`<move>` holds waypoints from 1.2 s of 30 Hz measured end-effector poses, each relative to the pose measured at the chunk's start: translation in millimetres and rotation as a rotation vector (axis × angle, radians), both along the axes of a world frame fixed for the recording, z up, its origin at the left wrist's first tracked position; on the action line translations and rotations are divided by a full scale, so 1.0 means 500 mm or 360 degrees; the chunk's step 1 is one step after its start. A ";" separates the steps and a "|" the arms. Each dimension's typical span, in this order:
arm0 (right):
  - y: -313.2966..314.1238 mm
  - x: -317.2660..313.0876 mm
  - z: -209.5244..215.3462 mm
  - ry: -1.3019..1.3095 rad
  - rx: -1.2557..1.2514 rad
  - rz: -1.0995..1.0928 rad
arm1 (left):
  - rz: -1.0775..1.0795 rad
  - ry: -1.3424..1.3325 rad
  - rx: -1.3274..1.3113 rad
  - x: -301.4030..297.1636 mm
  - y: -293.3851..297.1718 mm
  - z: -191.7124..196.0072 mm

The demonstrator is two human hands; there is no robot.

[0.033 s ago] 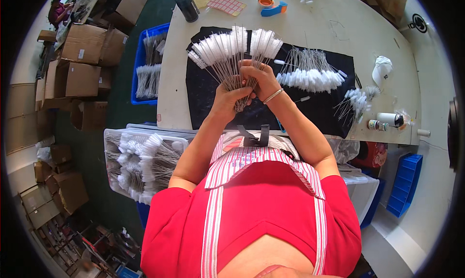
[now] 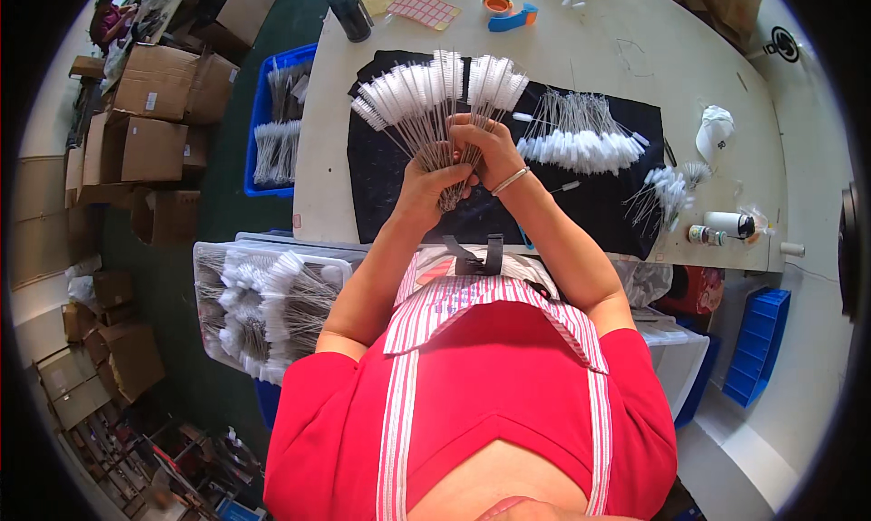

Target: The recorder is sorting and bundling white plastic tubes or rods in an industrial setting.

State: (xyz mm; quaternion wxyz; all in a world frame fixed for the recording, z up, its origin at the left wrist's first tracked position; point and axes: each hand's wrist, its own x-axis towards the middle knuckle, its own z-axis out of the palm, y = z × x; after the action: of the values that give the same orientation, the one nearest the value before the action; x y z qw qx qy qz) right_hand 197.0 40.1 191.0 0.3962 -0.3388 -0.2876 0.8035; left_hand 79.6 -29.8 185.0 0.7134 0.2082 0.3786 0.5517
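Note:
Both hands hold a fanned bundle of wire-handled brushes with white bristles (image 2: 413, 90), raised over a black cloth (image 2: 386, 190). My left hand (image 2: 426, 189) is closed round the wire handles near their lower ends. My right hand (image 2: 488, 149) grips the handles at the right side of the fan, where a smaller cluster of white brush heads (image 2: 494, 81) stands apart from the rest by a narrow gap. Some fingertips are hidden behind the wires. To the right, a row of similar brushes (image 2: 585, 151) lies on the cloth, bristles toward me.
Beyond the cloth are a dark cup (image 2: 348, 14), a red-and-white label sheet (image 2: 425, 9) and a blue tape dispenser (image 2: 513, 18). At right lie a loose brush pile (image 2: 670, 190), a white cap (image 2: 717, 132) and a white bottle (image 2: 729, 223). A brush-filled bin (image 2: 272, 308) stands by my left arm.

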 end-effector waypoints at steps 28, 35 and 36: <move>0.012 0.061 -0.054 0.1020 -0.0104 0.0721 | -0.0403 -0.0577 -0.0122 -0.020 -0.034 0.046; 0.003 0.118 -0.041 0.0159 0.0260 0.0316 | -0.0539 -0.0411 -0.0074 0.032 -0.031 0.062; 0.004 0.124 -0.045 0.0108 0.0219 -0.0020 | -0.0402 -0.0406 -0.0037 0.046 -0.030 0.062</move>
State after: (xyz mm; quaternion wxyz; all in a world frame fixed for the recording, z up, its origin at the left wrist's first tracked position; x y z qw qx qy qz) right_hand 259.1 42.1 168.6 0.4330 -0.2851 -0.3264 0.7904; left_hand 102.5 -44.9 215.8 0.8216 0.1742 0.2621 0.4754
